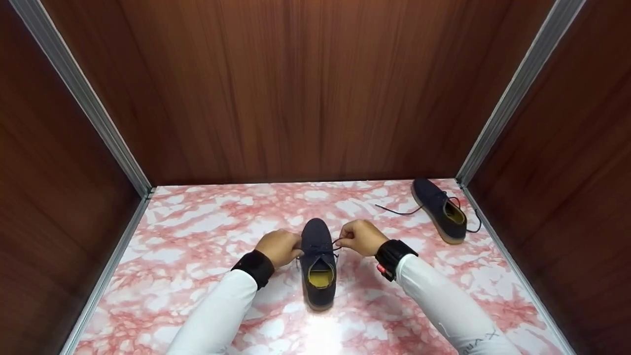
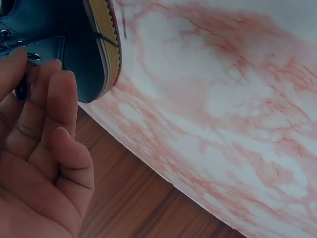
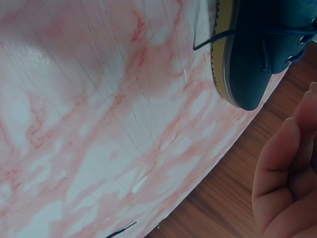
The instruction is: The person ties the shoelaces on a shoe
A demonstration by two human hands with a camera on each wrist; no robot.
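A dark navy lace-up shoe (image 1: 318, 260) with a yellow lining stands upright on the marbled surface, toe pointing away from me. At its left side, my left hand (image 1: 279, 247) pinches a dark shoelace loop (image 2: 21, 89) between thumb and fingers. Across the shoe, my right hand (image 1: 364, 237) grips a stretch of shoelace (image 1: 336, 241) drawn out to the right, thumb against the fingers. Loose lace ends hang over both sides of the tan sole (image 3: 222, 54). In the right wrist view, the fingertips are partly cut off by the frame edge.
A second matching shoe (image 1: 436, 204) lies at the far right, its laces loose, with one lace end (image 1: 398, 213) trailing left. Pink-and-white marbled tabletop (image 1: 207, 217) lies under both shoes. Brown wood-look panels (image 1: 296, 98) enclose the back and sides, with metal strips at the corners.
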